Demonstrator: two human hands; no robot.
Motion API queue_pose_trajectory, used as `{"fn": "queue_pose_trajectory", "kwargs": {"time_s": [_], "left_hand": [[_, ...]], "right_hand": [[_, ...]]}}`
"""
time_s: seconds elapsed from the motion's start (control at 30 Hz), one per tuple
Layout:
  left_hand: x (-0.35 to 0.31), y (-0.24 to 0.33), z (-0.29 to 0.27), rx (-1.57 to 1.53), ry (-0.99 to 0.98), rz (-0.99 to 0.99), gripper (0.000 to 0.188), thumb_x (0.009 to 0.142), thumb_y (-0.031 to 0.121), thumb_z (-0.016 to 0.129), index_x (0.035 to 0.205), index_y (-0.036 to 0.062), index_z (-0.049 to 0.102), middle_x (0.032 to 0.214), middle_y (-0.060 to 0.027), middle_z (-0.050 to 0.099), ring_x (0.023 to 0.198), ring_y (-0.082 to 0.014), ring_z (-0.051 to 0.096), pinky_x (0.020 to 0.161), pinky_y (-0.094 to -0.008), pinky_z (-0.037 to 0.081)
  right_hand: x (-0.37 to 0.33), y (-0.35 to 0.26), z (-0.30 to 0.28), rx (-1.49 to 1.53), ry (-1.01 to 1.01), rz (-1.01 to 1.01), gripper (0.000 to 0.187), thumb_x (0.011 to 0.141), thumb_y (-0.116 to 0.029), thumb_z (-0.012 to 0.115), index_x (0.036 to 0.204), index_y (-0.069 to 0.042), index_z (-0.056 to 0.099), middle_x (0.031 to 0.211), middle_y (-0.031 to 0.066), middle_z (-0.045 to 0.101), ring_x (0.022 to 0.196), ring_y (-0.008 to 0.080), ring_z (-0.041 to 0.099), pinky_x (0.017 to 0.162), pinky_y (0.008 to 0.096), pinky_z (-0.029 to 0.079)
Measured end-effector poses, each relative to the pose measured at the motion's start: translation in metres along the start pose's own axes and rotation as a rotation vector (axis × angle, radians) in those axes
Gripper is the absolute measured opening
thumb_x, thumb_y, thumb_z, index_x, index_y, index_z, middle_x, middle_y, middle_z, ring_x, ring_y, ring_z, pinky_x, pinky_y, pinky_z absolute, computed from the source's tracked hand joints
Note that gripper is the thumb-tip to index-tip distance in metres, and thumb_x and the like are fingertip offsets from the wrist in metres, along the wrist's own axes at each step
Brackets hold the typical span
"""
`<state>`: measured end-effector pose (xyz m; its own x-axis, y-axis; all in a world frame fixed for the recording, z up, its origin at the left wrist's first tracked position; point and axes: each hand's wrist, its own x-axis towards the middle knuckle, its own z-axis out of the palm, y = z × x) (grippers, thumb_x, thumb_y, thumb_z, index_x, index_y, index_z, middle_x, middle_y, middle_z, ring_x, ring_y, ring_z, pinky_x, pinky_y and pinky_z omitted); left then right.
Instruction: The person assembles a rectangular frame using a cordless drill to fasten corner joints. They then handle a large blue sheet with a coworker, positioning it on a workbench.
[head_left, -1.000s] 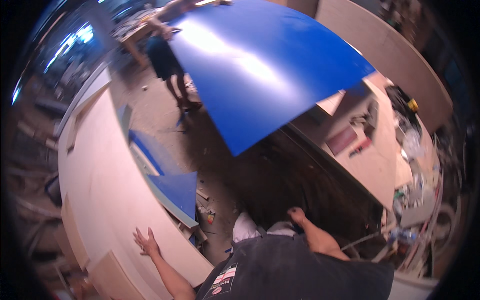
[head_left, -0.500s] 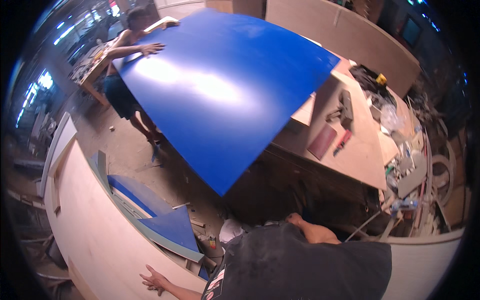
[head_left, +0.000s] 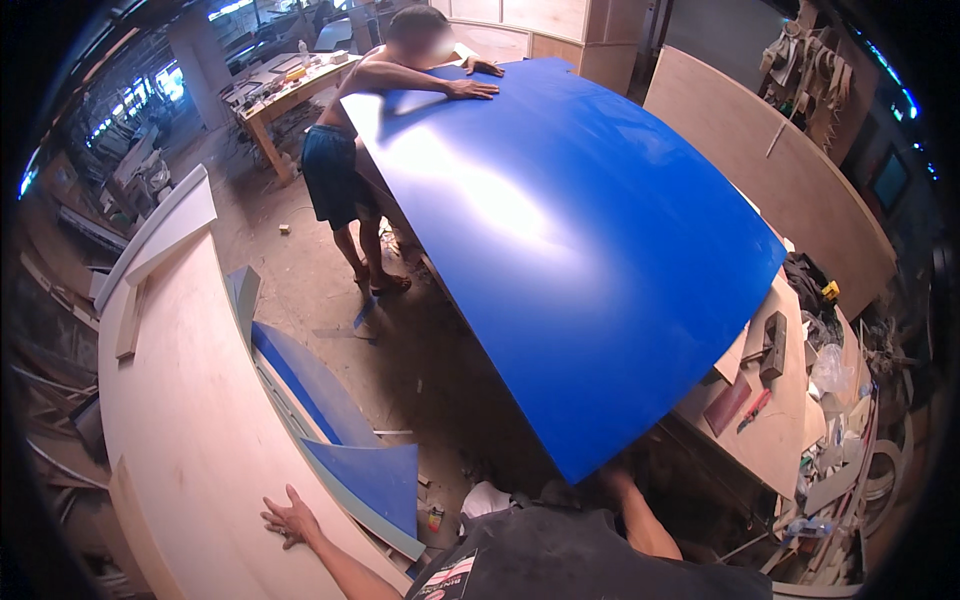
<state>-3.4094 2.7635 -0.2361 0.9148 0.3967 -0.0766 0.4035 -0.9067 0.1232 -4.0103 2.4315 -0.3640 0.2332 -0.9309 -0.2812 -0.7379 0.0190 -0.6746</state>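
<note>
My left hand (head_left: 291, 521) lies with its fingers spread on a long pale wooden panel (head_left: 200, 420) at the lower left. At the near corner of a large glossy blue sheet (head_left: 600, 270), my right hand (head_left: 618, 478) is in shadow, its fingers mostly hidden by the sheet's edge. Whether it grips the sheet I cannot tell. The sheet lies over a wooden worktable (head_left: 785, 400), its near corner jutting toward me. Across it, at the far left, a co-worker (head_left: 335, 170) leans over with both hands on the sheet's top.
On the worktable lie a wooden hand plane (head_left: 773, 345), a dark red block (head_left: 727, 404) and a red-handled tool (head_left: 755, 411). Blue offcuts (head_left: 370, 480) lean by the pale panel. Scrap (head_left: 840, 470) crowds the right side. A big board (head_left: 770, 160) stands behind; another table (head_left: 290, 95) is far left.
My view has shifted, so the scene sits lower and farther right. My right hand is now at the blue sheet's near corner; before, it was apart from it. My left hand stays spread on the panel.
</note>
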Motion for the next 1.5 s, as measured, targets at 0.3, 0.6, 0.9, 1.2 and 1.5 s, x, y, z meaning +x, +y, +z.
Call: {"fn": "queue_pose_trajectory", "kwargs": {"time_s": [0.3,0.6,0.9,1.2,1.5], "left_hand": [[0.019,0.057,0.002,0.027,0.008,0.041,0.086,0.093,0.076,0.049,0.163,0.0319,0.027,0.173,-0.0091,0.014,0.159,-0.0354,0.011,0.111,-0.0832,0.010],[0.057,0.162,0.023,0.016,-0.016,0.284,0.093,0.088,0.078,0.055,0.164,0.0362,0.022,0.174,-0.0059,0.012,0.160,-0.0316,0.009,0.107,-0.0862,0.012],[0.116,0.196,0.031,0.135,0.015,0.365,0.109,0.076,0.071,0.075,0.164,0.0440,0.017,0.175,-0.0013,0.011,0.159,-0.0347,0.012,0.093,-0.0917,0.019],[0.126,0.193,0.039,0.098,0.055,0.407,0.105,0.078,0.048,0.081,0.164,0.0420,0.020,0.174,-0.0043,0.014,0.158,-0.0358,0.015,0.097,-0.0893,0.018],[0.104,0.193,0.017,0.098,0.058,0.386,0.106,0.078,0.035,0.085,0.163,0.0403,0.022,0.173,-0.0013,0.017,0.158,-0.0346,0.016,0.104,-0.0876,0.020]], "right_hand": [[0.008,-0.172,-0.105,1.005,0.441,-0.011,0.058,0.106,-0.051,0.042,0.142,-0.006,0.052,0.141,0.0126,0.057,0.128,0.0287,0.054,0.110,0.0436,0.043],[0.008,-0.243,-0.195,1.061,1.265,-0.012,0.040,0.105,-0.037,0.048,0.136,-0.014,0.055,0.109,0.0008,0.062,0.088,0.0091,0.053,0.078,0.0292,0.045],[0.045,-0.149,-0.260,0.723,1.076,-0.011,0.056,0.098,-0.030,0.068,0.136,0.010,0.060,0.123,0.0138,0.068,0.116,0.0219,0.060,0.105,0.0345,0.042],[0.066,-0.108,-0.303,0.382,0.988,0.228,0.065,0.095,-0.038,0.070,0.139,0.008,0.059,0.136,0.0223,0.065,0.129,0.0277,0.059,0.109,0.0360,0.041],[0.071,-0.097,-0.297,0.354,1.062,0.191,0.050,0.103,-0.028,0.058,0.139,0.007,0.060,0.133,0.0187,0.067,0.128,0.0248,0.058,0.114,0.0340,0.038]]}}
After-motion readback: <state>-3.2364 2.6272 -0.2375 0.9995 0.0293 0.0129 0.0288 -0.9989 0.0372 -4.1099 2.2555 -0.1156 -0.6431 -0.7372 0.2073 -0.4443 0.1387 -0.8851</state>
